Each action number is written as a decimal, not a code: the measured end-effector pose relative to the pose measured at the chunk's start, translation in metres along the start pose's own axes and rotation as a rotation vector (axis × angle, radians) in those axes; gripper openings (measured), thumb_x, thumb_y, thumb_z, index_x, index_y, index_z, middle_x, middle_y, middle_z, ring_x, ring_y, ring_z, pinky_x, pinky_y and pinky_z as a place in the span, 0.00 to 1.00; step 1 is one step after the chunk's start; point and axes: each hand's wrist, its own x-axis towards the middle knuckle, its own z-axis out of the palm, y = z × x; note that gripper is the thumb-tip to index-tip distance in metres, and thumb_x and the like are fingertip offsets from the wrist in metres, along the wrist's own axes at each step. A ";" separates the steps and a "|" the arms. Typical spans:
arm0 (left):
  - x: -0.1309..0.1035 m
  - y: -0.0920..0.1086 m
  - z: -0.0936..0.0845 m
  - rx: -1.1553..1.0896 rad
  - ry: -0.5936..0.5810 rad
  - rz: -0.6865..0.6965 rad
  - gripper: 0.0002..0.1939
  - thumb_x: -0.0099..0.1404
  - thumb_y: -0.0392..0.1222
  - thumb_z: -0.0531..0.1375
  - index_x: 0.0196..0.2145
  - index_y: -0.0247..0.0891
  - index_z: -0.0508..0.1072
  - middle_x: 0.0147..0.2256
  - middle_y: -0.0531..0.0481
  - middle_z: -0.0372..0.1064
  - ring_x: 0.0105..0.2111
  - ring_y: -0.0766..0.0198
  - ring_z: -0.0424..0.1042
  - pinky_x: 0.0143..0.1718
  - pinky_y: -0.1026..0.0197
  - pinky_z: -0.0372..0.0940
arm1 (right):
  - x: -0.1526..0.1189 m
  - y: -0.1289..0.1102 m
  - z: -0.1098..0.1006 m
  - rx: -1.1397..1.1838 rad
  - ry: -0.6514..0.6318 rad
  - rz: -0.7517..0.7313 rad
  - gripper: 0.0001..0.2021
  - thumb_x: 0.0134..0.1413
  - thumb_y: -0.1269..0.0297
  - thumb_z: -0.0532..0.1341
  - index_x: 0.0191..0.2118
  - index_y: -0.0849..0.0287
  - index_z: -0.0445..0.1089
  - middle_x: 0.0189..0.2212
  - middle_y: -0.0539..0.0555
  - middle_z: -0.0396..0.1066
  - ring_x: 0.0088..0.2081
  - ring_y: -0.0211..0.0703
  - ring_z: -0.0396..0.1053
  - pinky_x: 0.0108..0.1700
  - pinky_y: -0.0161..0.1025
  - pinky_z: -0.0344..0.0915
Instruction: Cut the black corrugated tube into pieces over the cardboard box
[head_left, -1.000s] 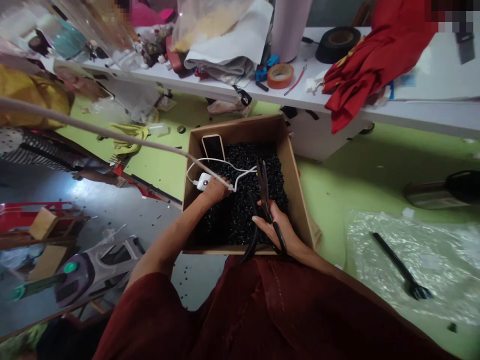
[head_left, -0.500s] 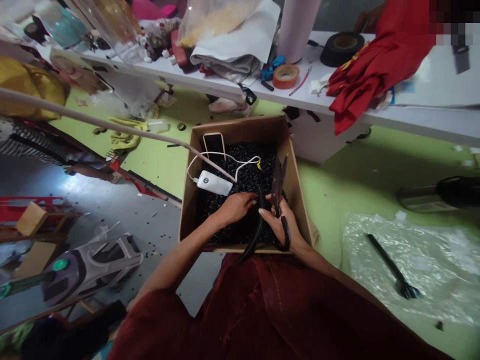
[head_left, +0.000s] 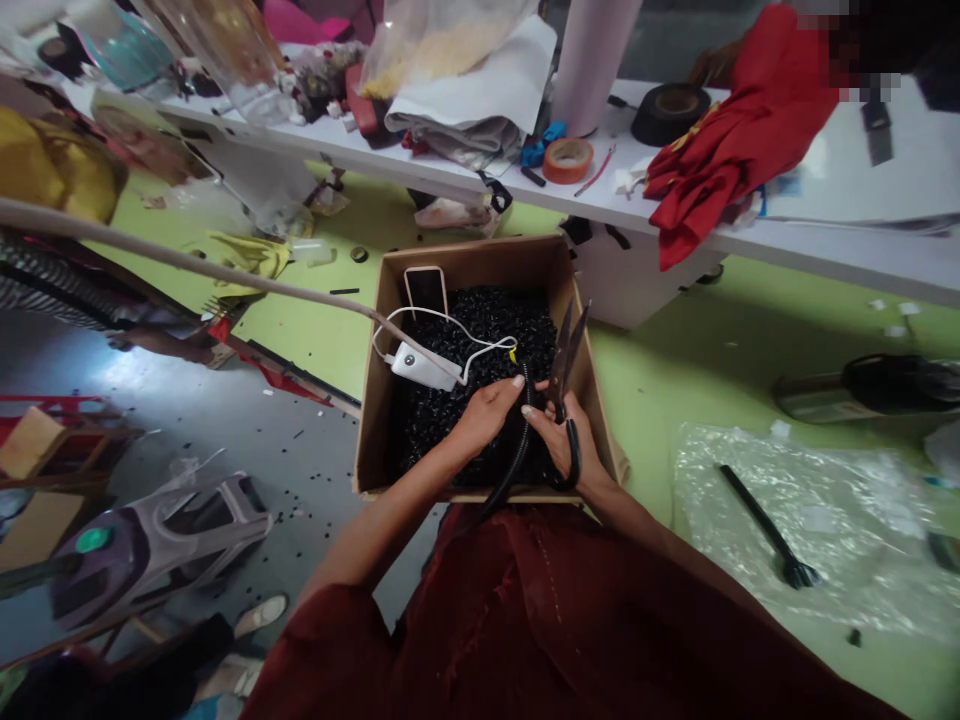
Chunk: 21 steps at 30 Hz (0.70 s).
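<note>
Over a cardboard box (head_left: 366,400) of small black pieces (head_left: 487,310), my left hand (head_left: 491,412) pinches a black ribbed tube (head_left: 517,450) near its upper end. My right hand (head_left: 574,440) holds black-handled scissors (head_left: 568,355), blades apart and pointing away from me, and its thumb presses against the tube too. The tube's lower end hangs over the near rim of the box. A white power bank (head_left: 426,367) with a white cable lies on the pieces, and a phone (head_left: 426,290) leans at the far left corner.
Beyond the box runs a white shelf (head_left: 450,165) with orange tape (head_left: 568,160), black tape (head_left: 670,112) and red cloth (head_left: 750,130). Clear plastic sheeting (head_left: 825,490) lies at right under a black strip (head_left: 765,520). A pale pole (head_left: 225,272) crosses from the left. A stool (head_left: 157,540) stands lower left.
My left hand has moved up and right to the tube, which now stands higher with its tip near the yellow tag. The scissors have tilted right, and their blades show apart.
</note>
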 end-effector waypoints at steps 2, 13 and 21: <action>0.001 -0.001 0.004 -0.124 0.005 -0.027 0.19 0.63 0.52 0.57 0.41 0.35 0.77 0.40 0.47 0.75 0.42 0.60 0.71 0.50 0.58 0.61 | 0.000 -0.002 0.001 0.025 0.031 0.008 0.20 0.54 0.52 0.58 0.50 0.54 0.60 0.37 0.53 0.69 0.37 0.44 0.67 0.39 0.43 0.68; 0.005 0.003 -0.005 -0.696 0.172 -0.223 0.11 0.59 0.43 0.62 0.36 0.33 0.69 0.32 0.48 0.72 0.29 0.69 0.70 0.33 0.63 0.66 | 0.006 -0.006 -0.007 0.015 -0.081 0.037 0.19 0.54 0.51 0.59 0.47 0.56 0.60 0.34 0.51 0.67 0.32 0.40 0.67 0.38 0.42 0.68; 0.041 0.034 -0.003 -0.662 0.000 -0.182 0.09 0.61 0.41 0.61 0.31 0.33 0.65 0.25 0.55 0.60 0.18 0.78 0.55 0.17 0.71 0.48 | 0.009 -0.008 -0.010 0.014 -0.091 0.058 0.20 0.54 0.50 0.59 0.47 0.56 0.60 0.36 0.52 0.67 0.30 0.39 0.67 0.37 0.42 0.69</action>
